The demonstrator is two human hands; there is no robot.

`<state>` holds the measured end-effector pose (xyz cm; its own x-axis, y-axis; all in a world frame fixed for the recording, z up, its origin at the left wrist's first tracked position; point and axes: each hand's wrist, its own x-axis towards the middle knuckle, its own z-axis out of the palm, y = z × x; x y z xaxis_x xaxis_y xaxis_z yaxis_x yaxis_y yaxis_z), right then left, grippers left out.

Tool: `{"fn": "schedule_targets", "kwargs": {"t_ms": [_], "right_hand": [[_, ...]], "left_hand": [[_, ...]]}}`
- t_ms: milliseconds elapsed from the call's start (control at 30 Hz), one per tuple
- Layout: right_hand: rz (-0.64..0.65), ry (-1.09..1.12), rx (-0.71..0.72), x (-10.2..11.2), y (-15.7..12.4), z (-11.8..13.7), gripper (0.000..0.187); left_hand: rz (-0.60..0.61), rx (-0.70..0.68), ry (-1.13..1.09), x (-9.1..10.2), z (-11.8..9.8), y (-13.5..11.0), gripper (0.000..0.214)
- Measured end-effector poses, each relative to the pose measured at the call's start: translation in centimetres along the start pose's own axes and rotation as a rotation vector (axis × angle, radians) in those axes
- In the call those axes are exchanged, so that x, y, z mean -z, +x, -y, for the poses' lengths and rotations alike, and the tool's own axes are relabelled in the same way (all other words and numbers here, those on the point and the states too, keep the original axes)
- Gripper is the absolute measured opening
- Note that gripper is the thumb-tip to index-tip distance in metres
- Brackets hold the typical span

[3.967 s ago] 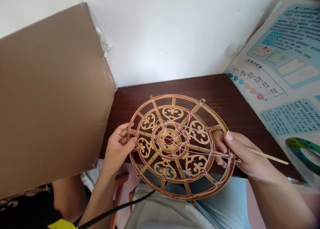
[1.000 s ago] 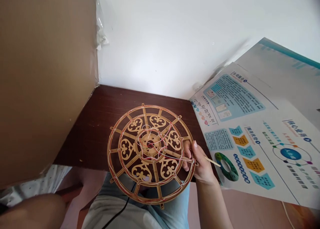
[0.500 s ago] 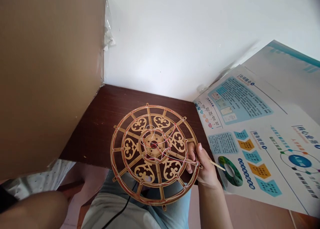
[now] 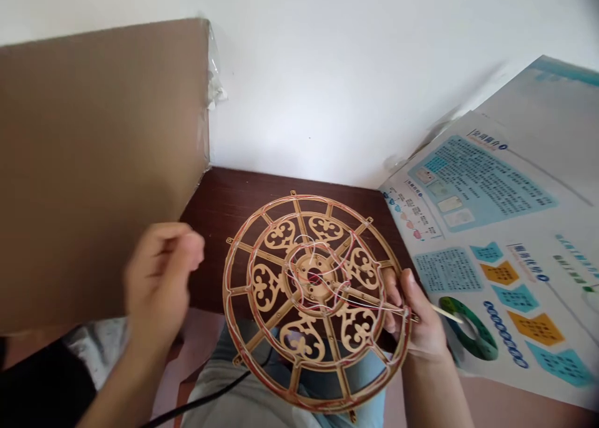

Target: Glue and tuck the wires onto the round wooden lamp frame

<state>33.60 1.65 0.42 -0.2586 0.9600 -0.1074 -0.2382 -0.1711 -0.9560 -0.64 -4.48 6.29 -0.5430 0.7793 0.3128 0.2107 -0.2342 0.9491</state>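
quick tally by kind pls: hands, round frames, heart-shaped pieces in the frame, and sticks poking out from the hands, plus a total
Bare hands: 2 (left hand, right hand)
Light-brown round openwork frame with red and white wires: 1
Light-brown heart-shaped scroll pieces: 6
Thin pale straight stick: 1
Total: 10

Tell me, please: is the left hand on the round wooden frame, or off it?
Off it: dark table shows between the left hand and the wooden frame. Only the right hand grips it.
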Motion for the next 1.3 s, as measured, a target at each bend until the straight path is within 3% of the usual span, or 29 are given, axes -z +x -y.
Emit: {"fn": "schedule_targets", "kwargs": {"t_ms": [200, 467, 667, 967, 1300], "right_hand": [[-0.075, 0.05, -0.039, 0.2, -0.1, -0.2, 0.064], [-0.029, 0.006, -0.039, -0.2, 0.0, -0.1, 0.065], [0.012, -0.019, -0.005, 0.1, 0.2, -0.5, 0.064], [0.038, -0.035, 0.027, -1.1, 0.7, 0.6, 0.063], [0.029, 0.052, 0.041, -1.3, 0.9, 0.1, 0.064]], "left_hand": [[0.436, 0.32, -0.138, -0.4, 1.1, 0.4, 0.048], [0.513, 0.322, -0.049, 0.3, 1.5, 0.6, 0.038], [0.471, 0.264, 0.043, 0.1, 2.8, 0.2, 0.043], [0.332, 0.35, -0.017, -1.1, 4.7, -0.3, 0.07], [0.238, 0.471, -0.147, -2.1, 5.7, -0.8, 0.073]]}}
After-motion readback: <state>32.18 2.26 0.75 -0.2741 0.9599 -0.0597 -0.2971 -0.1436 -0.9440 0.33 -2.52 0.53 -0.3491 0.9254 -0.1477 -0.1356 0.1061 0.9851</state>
